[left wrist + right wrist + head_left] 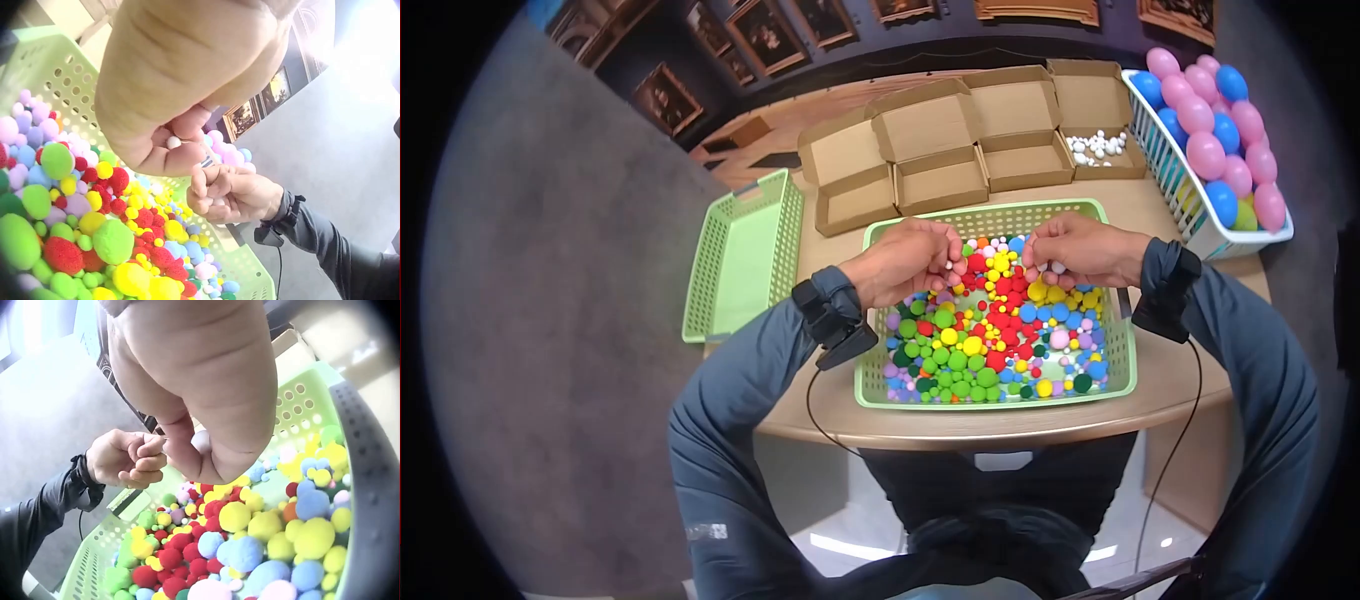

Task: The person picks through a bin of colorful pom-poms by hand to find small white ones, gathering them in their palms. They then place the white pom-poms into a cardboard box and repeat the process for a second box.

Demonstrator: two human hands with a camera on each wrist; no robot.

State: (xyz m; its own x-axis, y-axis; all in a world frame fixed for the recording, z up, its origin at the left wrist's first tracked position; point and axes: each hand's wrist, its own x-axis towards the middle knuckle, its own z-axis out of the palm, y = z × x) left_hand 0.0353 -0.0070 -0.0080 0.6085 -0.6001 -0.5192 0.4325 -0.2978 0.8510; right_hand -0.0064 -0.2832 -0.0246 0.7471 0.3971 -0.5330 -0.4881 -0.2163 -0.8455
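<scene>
Picking small white pompoms out of mixed pile in green basket on desk. Left hand clenched around white pompom; right hand likewise pinching white pompom. Next, probably: carry to cardboard box already holding white ones, without dropping.

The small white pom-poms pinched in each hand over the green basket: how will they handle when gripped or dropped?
The small white pom-pom in the left hand looks fuzzy and soft, so it probably squashes under pressure. It is tiny, so likely very light. Being round like those in the green perforated plastic basket, it may roll if dropped; the right hand pinches another.
</scene>
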